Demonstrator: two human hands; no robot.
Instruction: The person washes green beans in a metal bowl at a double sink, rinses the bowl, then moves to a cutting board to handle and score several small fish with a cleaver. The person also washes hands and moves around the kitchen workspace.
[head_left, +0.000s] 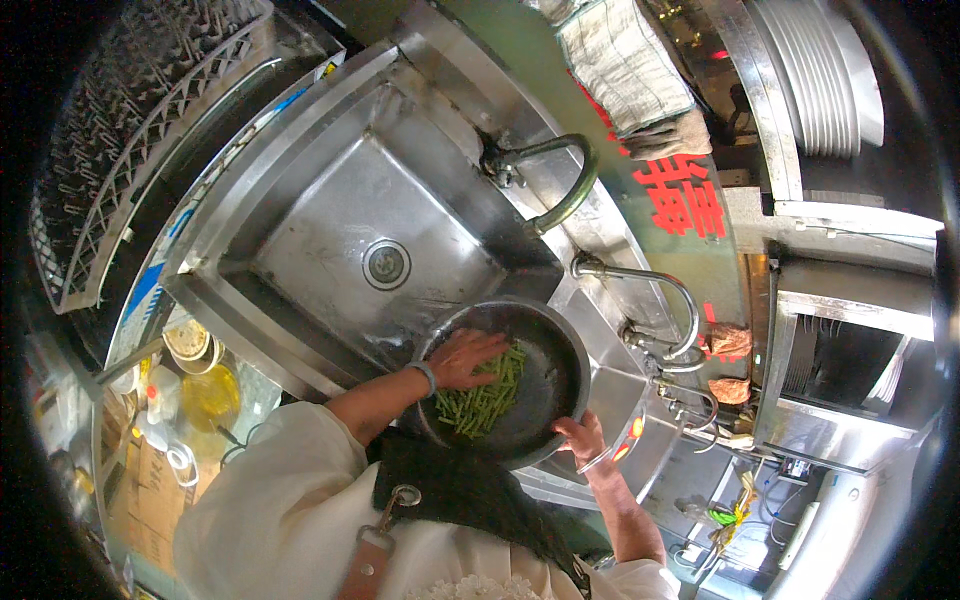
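A round dark metal basin (555, 375) rests at the near edge of the stainless steel sinks, close to my body. Cut green beans (480, 405) lie heaped in its left part. My left hand (466, 358) is inside the basin, palm down with fingers spread over the upper side of the heap; whether any beans are between the fingers is hidden. On the basin's lower right rim, my right hand (582, 436) grips with the thumb over the edge and the other fingers mostly hidden.
A large sink (322, 202) with a drain lies beyond the basin. Curved faucets (574, 195) line the right wall. Upper left stands a plastic rack (161, 142); containers and a cardboard box (150, 502) are lower left. White plates (817, 82) stand stacked upper right, near a hanging cloth (626, 64).
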